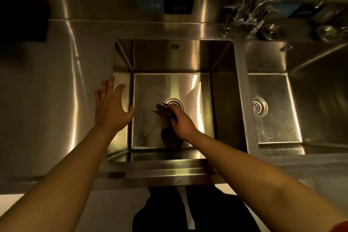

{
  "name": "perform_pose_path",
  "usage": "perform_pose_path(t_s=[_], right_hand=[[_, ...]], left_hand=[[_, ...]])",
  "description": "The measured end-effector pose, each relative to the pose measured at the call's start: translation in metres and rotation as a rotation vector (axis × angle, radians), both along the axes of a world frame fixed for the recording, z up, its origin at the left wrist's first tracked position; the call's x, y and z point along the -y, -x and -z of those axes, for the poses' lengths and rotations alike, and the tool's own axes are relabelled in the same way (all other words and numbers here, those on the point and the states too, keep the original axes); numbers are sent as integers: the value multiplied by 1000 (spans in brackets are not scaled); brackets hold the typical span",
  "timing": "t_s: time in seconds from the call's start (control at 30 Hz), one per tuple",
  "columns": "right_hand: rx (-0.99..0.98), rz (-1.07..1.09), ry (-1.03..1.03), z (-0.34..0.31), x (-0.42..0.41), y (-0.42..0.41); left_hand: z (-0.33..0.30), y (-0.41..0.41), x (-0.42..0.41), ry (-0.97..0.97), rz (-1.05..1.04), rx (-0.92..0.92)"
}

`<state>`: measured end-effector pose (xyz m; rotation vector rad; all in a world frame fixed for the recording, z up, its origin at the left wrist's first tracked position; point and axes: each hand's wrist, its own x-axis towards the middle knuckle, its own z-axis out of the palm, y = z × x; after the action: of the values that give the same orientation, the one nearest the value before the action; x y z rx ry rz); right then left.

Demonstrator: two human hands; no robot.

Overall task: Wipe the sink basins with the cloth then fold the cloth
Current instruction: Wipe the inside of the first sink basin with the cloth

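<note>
A steel sink basin (222,103) lies straight below me, with a round drain (174,102) in its floor. My right hand (181,122) reaches down into it and grips a dark brown bunched cloth (163,111), which lies on the basin floor beside the drain. My left hand (111,108) is spread flat, fingers straight, over the basin's left rim. A second basin (293,111) with its own drain (259,107) sits to the right.
A chrome faucet (250,15) stands behind the divider between the basins. A flat steel counter (47,90) extends to the left, with a dark object (22,19) at its back. Two round metal pieces (272,31) sit on the back ledge at right.
</note>
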<state>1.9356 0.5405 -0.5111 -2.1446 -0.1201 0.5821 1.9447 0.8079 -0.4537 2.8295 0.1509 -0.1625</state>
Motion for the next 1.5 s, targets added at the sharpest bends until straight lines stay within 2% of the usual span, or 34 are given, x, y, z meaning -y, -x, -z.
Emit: perform_pose_path(t_s=[0.13, 0.23, 0.33, 0.47, 0.57, 0.67, 1.17, 1.27, 1.5], right_hand=[[-19, -18, 78, -32, 31, 4], [-151, -118, 217, -49, 54, 14], [-319, -295, 374, -60, 75, 29], [-436, -386, 472, -71, 87, 42], [-389, -420, 541, -69, 87, 51], [-333, -403, 525, -66, 89, 52], [-265, -189, 480, -57, 122, 54], [-240, -231, 531, -56, 137, 54], [-265, -306, 457, -72, 142, 59]], left_hand=[[-12, 30, 29, 195, -33, 2], [-22, 67, 66, 348, -70, -11], [-27, 101, 98, 373, -75, -72], [-28, 134, 127, 427, -64, -128], [-32, 149, 137, 435, -87, -133], [-36, 161, 143, 433, -101, -128], [-43, 170, 170, 425, -163, -158], [-45, 165, 177, 409, -151, -179], [-40, 164, 196, 407, -126, -221]])
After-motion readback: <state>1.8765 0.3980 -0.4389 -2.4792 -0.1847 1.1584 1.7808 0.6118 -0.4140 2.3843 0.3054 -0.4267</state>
